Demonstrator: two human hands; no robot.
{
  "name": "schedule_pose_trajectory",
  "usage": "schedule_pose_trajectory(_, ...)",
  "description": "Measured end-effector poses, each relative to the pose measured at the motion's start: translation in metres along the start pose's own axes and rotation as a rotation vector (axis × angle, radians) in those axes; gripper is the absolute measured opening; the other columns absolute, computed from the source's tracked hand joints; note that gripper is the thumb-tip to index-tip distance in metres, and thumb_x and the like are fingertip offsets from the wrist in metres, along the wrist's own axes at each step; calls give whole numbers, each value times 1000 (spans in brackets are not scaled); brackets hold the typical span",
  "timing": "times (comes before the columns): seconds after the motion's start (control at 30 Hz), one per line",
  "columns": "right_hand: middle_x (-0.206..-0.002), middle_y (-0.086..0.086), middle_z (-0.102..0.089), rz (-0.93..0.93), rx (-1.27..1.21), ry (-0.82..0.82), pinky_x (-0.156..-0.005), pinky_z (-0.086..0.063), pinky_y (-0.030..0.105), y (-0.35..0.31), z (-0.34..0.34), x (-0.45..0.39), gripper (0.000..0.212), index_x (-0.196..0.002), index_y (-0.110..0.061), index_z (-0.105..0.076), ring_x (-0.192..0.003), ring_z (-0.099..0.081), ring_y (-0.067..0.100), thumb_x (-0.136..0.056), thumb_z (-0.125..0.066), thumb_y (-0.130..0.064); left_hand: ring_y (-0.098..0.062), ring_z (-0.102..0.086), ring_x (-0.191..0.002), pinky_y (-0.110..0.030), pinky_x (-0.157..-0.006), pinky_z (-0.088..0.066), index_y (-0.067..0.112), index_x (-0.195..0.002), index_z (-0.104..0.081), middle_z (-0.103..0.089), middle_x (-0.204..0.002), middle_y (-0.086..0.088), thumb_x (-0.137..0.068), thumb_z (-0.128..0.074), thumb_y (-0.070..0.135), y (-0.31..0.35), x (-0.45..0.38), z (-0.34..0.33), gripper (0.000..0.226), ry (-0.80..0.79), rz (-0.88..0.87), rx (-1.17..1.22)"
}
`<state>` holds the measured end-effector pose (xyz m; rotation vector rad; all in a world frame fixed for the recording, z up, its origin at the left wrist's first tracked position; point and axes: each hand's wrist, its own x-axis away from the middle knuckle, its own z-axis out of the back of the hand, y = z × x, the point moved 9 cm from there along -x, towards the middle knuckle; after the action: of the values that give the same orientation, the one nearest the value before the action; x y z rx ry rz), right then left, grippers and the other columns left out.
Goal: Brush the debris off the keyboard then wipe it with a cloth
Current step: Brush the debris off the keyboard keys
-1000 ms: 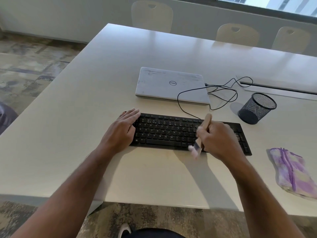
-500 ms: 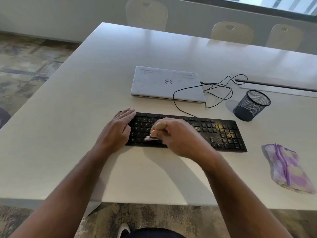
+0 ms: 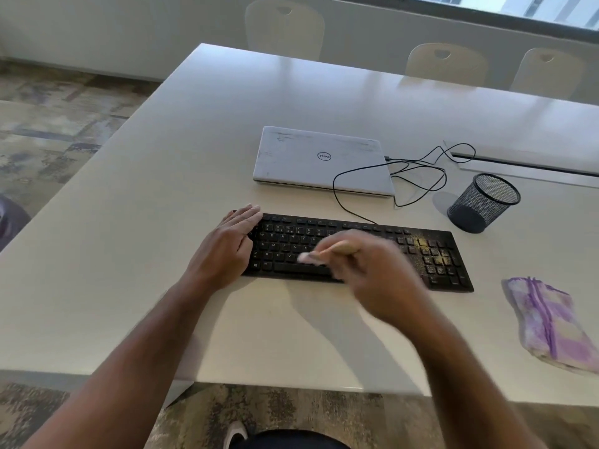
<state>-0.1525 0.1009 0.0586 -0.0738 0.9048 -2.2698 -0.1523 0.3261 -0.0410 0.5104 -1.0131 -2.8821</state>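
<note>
A black keyboard (image 3: pixel 434 254) lies on the white table (image 3: pixel 129 254), with yellowish debris (image 3: pixel 421 243) scattered over its right keys. My left hand (image 3: pixel 227 251) rests flat on the keyboard's left end, fingers straight. My right hand (image 3: pixel 376 273), blurred by motion, grips a small wooden-handled brush (image 3: pixel 324 252) over the keyboard's middle; its pale bristles point left onto the lower key rows. A folded purple-and-white cloth (image 3: pixel 551 322) lies on the table to the right of the keyboard.
A shut white laptop (image 3: pixel 321 160) lies behind the keyboard, its black cable (image 3: pixel 418 176) looping to the right. A black mesh pen cup (image 3: pixel 483 202) stands at the right rear. Chairs line the far side. The table's near edge is just below my forearms.
My right hand has swept the brush from the middle-right of the keyboard to the left keys, and now sits back over the middle. The left hand has stayed on the keyboard's left end.
</note>
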Motion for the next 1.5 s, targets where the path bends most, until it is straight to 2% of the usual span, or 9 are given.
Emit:
schedule_pose_trajectory(0.07,-103,-22,-73,77,-5,-65,-79,-60,28,-19,-33,3,30,-108,-33,-78,-86,-69,0,-99,-53,-47,-8,-33,-148,-18,-123,-14,3,-144,-53,-47,-154,-7,-86,-31,7,1,-1,0,62,-1,-6,-6)
schedule_pose_trajectory(0.23,-101,-13,-66,158,182,-72,-65,-59,36,-25,-69,10,37,-117,-31,-71,-77,-64,10,-105,-42,-51,-9,-34,-148,-19,-123,-14,1,-144,-53,-48,-154,-9,-86,-32,8,3,-1,0,62,1,-19,-14)
schedule_pose_trajectory(0.53,-103,-20,-68,60,251,28,-66,-55,25,20,-21,28,27,-109,-33,-74,-75,-62,1,-105,-50,-45,-7,-31,-149,-18,-123,-13,2,-146,-51,-46,-155,-7,-87,-31,8,5,1,1,63,2,-8,-5)
schedule_pose_trajectory(0.7,-98,-20,-68,-45,264,136,-67,-58,36,50,9,44,20,-98,-32,-71,-78,-66,6,-105,-56,-43,-6,-31,-149,-19,-123,-14,3,-146,-51,-46,-155,-6,-87,-31,9,4,1,1,62,6,-6,-10)
schedule_pose_trajectory(0.83,-97,-22,-65,1,95,194,-65,-44,11,30,7,42,33,-107,-32,-74,-78,-61,-3,-102,-48,-50,-7,-31,-149,-19,-123,-14,3,-146,-51,-47,-155,-6,-87,-31,9,5,0,1,63,3,-4,-11)
schedule_pose_trajectory(0.9,-99,-23,-64,15,52,176,-65,-44,11,25,-3,39,31,-110,-33,-74,-79,-60,-5,-103,-49,-50,-8,-32,-149,-19,-123,-13,2,-146,-51,-47,-155,-7,-87,-31,9,4,0,1,63,1,-5,-13)
schedule_pose_trajectory(1.13,-95,-16,-67,1,347,203,-64,-58,37,37,9,42,30,-101,-30,-69,-74,-65,8,-108,-45,-47,-8,-32,-148,-17,-123,-12,3,-146,-52,-47,-154,-8,-86,-32,9,4,1,1,64,-3,2,-11)
schedule_pose_trajectory(1.33,-93,-14,-70,198,212,130,-55,-45,8,-9,-32,33,28,-117,-25,-77,-57,-45,-11,-103,-54,-33,-8,-33,-148,-17,-123,-13,3,-145,-52,-48,-154,-8,-86,-32,9,3,0,1,63,-4,0,-14)
schedule_pose_trajectory(1.5,-98,-6,-67,287,230,77,-58,-56,29,-36,-71,24,26,-127,-21,-73,-74,-63,13,-105,-62,-28,-10,-34,-148,-14,-121,-12,2,-144,-53,-48,-154,-9,-86,-33,10,2,-1,0,62,-14,-3,-20)
